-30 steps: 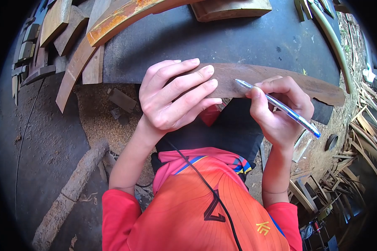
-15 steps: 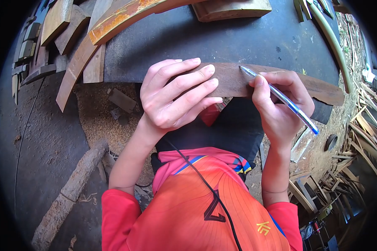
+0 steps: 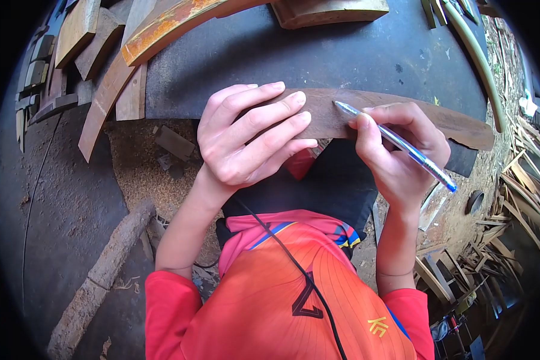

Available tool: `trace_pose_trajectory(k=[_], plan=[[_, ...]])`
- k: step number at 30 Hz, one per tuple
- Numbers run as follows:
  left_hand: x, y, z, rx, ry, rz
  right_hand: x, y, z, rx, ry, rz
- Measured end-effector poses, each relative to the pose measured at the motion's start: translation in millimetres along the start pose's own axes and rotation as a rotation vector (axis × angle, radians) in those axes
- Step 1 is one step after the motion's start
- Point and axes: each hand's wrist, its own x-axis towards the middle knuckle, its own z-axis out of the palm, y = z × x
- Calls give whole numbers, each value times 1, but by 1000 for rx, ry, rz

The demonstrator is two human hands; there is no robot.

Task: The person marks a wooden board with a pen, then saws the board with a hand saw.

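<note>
A dark brown, gently curved wooden board (image 3: 384, 101) lies across the front edge of the dark tabletop, over my lap. My left hand (image 3: 246, 135) is laid over the board's left part with its fingers stretched side by side, holding it; that end is hidden beneath them. In my right hand (image 3: 405, 144) is a ballpoint pen (image 3: 415, 155) with a clear barrel and a blue end, pinched between thumb and fingers. The pen's tip points up and left, right at the board's face a little beyond my left fingertips. The right-hand side of the board runs on behind my right hand.
A curved wooden piece (image 3: 180, 23) and a thick wooden block (image 3: 330, 13) rest on the dark table (image 3: 252, 51). More cut pieces lie at the upper left. A log (image 3: 105, 279) lies on the lower-left ground. Wood scraps (image 3: 522, 180) are piled at right. A black cable crosses my shirt.
The pen tip has shifted slightly left and down along the board, with my right fingers drawn a little the same way. My left hand and the board stay nearly in place.
</note>
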Motion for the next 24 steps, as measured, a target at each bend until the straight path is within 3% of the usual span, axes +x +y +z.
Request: trace_pose_trajectory(k=[13,17,24], plan=[[0,0,1,-9,2,1,1,2,-2,16,-30,-24],[0,0,0,-4,-2,-2,1,-7,-12,-68,-185,10],[0,0,0,-5,-6,-3,1,-5,-12,-53,-152,0]])
